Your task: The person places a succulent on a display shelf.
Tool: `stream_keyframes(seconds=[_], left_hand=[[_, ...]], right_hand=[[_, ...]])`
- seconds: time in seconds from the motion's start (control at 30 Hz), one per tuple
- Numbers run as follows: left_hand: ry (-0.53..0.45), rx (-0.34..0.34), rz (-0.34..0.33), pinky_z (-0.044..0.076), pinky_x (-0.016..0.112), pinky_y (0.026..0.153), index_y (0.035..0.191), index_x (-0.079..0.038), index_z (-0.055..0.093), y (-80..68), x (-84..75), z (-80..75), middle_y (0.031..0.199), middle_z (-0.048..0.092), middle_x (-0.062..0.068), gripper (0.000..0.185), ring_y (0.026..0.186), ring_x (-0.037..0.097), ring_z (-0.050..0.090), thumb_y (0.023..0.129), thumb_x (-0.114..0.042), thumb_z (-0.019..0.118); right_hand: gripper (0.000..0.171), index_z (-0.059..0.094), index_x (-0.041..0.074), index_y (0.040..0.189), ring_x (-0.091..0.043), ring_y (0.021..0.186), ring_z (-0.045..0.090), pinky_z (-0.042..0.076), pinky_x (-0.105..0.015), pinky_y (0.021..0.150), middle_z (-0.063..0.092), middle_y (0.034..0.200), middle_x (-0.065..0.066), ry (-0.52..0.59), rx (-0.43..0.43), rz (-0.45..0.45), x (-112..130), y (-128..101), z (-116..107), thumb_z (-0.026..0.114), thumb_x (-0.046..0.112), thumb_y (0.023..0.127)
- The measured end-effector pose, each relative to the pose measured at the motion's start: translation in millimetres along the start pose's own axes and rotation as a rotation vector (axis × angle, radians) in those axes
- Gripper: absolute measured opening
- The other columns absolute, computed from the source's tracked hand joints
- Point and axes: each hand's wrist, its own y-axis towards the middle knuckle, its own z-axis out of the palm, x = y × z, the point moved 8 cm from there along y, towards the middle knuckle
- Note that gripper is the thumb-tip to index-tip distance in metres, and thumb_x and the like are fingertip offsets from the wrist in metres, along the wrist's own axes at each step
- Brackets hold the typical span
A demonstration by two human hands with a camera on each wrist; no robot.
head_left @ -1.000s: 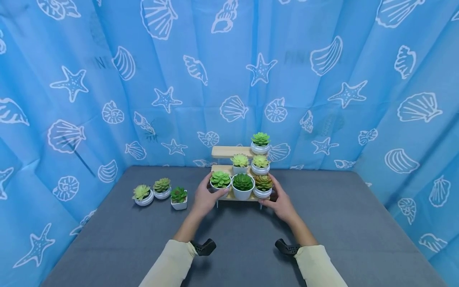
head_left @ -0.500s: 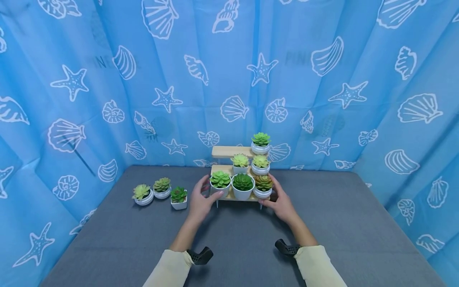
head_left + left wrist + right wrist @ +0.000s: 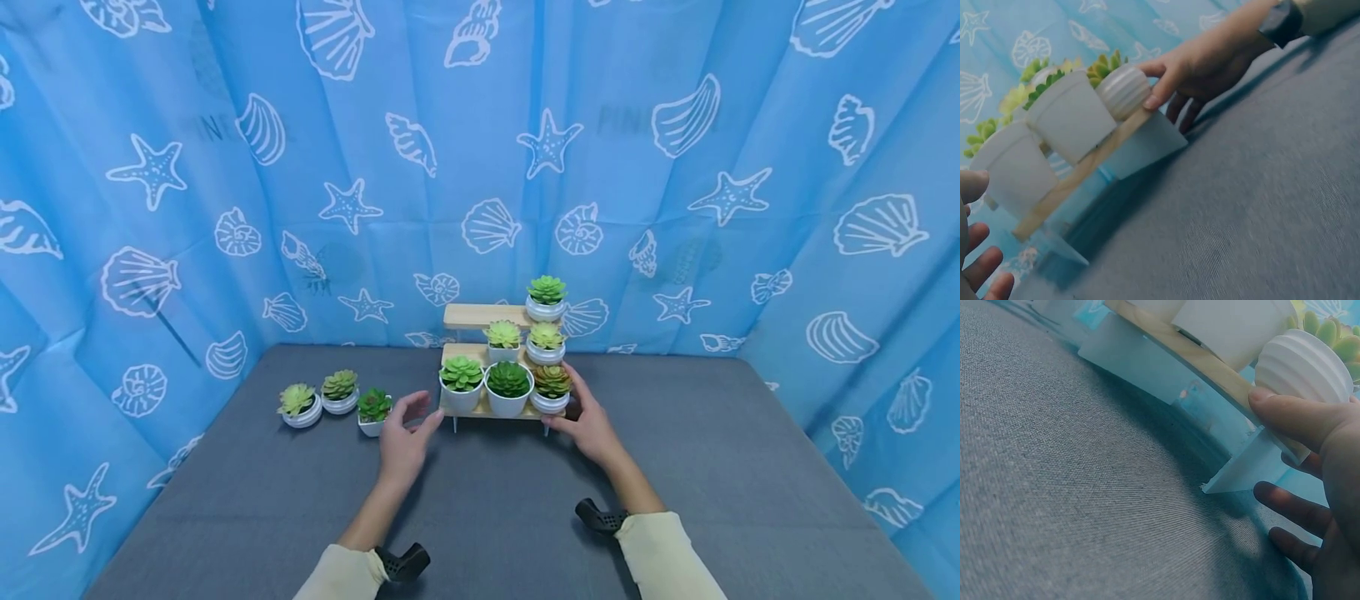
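Observation:
A three-tier wooden stand [image 3: 472,317] at the back of the grey table carries several small succulents in white pots. My right hand [image 3: 576,408] pinches the right end of its lowest shelf [image 3: 1197,359], thumb [image 3: 1291,412] on top beside the ribbed pot [image 3: 1304,362], fingers underneath. My left hand [image 3: 420,412] hovers open just left of the stand's front corner, holding nothing, its fingertips [image 3: 975,275] near the leftmost front pot [image 3: 461,385]. A square-potted succulent [image 3: 373,412] sits right beside it.
Two more succulents in round white pots [image 3: 300,406] [image 3: 340,392] stand in a row with the square one on the table's left. Blue seashell curtains [image 3: 675,208] close in the back and sides. Grey tabletop [image 3: 510,517] stretches in front of the stand.
My left hand has let go of the stand's left front and drawn back left and toward me, opening. The right hand keeps its hold; the stand has not moved.

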Motion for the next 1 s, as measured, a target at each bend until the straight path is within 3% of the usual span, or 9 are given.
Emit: stream_keyframes(seconds=[0.17,0.33,0.57,0.8,1.0], left_hand=[[0.044,-0.018,-0.037,0.047,0.038,0.083,0.114,0.004,0.064,-0.9,9.8,-10.4,0.110,0.066,0.019,0.028,0.102,0.033,0.060,0.089,-0.005,0.070],[0.070,-0.019,-0.032,0.048,0.027,0.077,0.105,-0.001,0.069,-0.1,16.3,-23.5,0.101,0.069,0.010,0.021,0.093,0.022,0.062,0.088,-0.012,0.073],[0.142,-0.032,-0.044,0.047,0.026,0.070,0.098,-0.006,0.071,0.4,23.5,-38.2,0.092,0.068,0.005,0.013,0.084,0.016,0.061,0.087,-0.014,0.074],[0.191,-0.059,-0.009,0.046,0.025,0.068,0.094,-0.005,0.071,0.0,26.3,-55.0,0.089,0.068,0.006,0.011,0.079,0.015,0.060,0.085,-0.009,0.076],[0.275,-0.094,-0.038,0.045,0.026,0.069,0.092,-0.006,0.070,0.4,30.4,-70.7,0.086,0.068,0.005,0.010,0.080,0.017,0.059,0.084,-0.010,0.076]], right_hand=[[0.091,0.020,0.008,0.155,-0.045,0.113,0.054,0.043,-0.058,0.090,0.046,0.136,-0.032,0.028,-0.001,-0.009,-2.1,0.7,-0.3,0.075,-0.001,0.082],[0.092,0.019,0.008,0.155,-0.048,0.113,0.052,0.041,-0.062,0.091,0.044,0.138,-0.033,0.035,0.004,-0.005,-4.2,1.8,0.2,0.075,-0.002,0.083],[0.092,0.020,0.008,0.155,-0.047,0.114,0.053,0.042,-0.060,0.091,0.045,0.138,-0.032,0.038,0.003,-0.010,-4.6,2.0,-0.3,0.076,-0.001,0.082],[0.093,0.020,0.009,0.155,-0.047,0.114,0.053,0.042,-0.059,0.092,0.045,0.139,-0.031,0.045,0.006,-0.010,-3.6,1.6,0.3,0.076,0.000,0.082],[0.092,0.020,0.008,0.155,-0.047,0.113,0.054,0.043,-0.058,0.090,0.045,0.138,-0.032,0.045,0.000,-0.014,-3.4,0.7,0.2,0.076,-0.001,0.082]])
